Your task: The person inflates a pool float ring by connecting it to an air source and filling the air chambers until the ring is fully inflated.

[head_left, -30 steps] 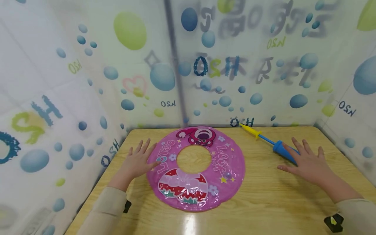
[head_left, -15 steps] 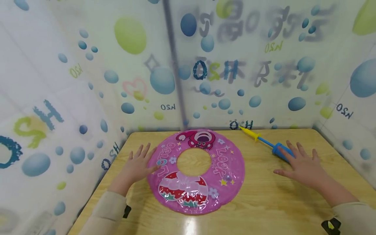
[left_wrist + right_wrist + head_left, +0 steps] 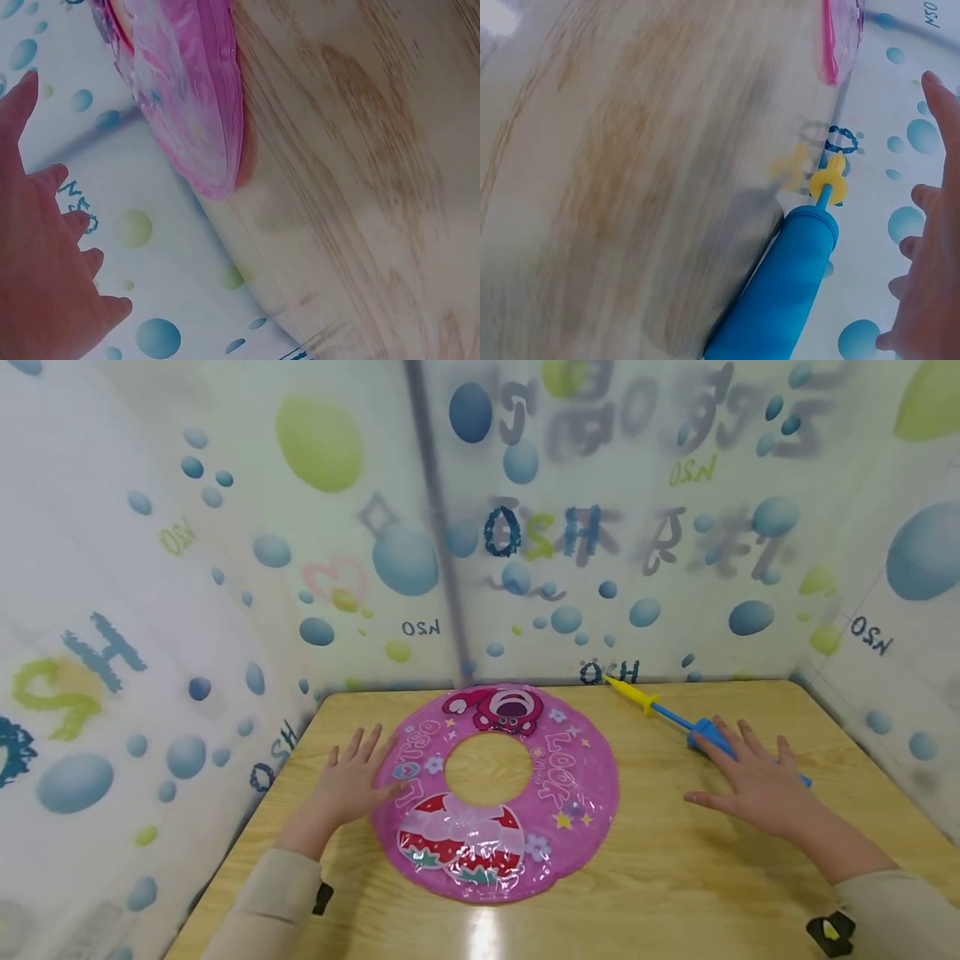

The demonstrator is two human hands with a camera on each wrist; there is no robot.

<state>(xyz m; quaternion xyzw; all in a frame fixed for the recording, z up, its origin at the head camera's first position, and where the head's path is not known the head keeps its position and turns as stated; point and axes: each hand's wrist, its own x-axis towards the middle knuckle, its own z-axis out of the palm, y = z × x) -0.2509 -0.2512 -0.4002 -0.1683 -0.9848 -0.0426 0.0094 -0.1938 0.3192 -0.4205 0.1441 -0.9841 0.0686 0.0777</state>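
Note:
A pink inflatable swim ring [image 3: 577, 768] with strawberry and bear prints lies flat on the wooden table. My left hand [image 3: 345, 785] is spread beside its left edge, the thumb overlapping the ring in the head view; in the left wrist view the hand [image 3: 52, 255] shows apart from the ring [image 3: 195, 97]. Right of the ring lies a blue hand pump [image 3: 708, 735] with a yellow nozzle [image 3: 633, 693]. My right hand [image 3: 757, 785], fingers spread, hovers over the pump and hides part of its barrel. In the right wrist view the pump [image 3: 780, 285] is apart from the hand [image 3: 934, 262].
The wooden table [image 3: 660, 893] meets a printed curtain [image 3: 525, 593] with bubbles and letters at its back edge, and the curtain runs along both sides. The ring and the nozzle tip reach close to that back edge.
My right hand has drifted slightly left over the pump, so the pump's rear end now shows beyond it. The left hand, ring and pump stay in place; the head view has shifted a little.

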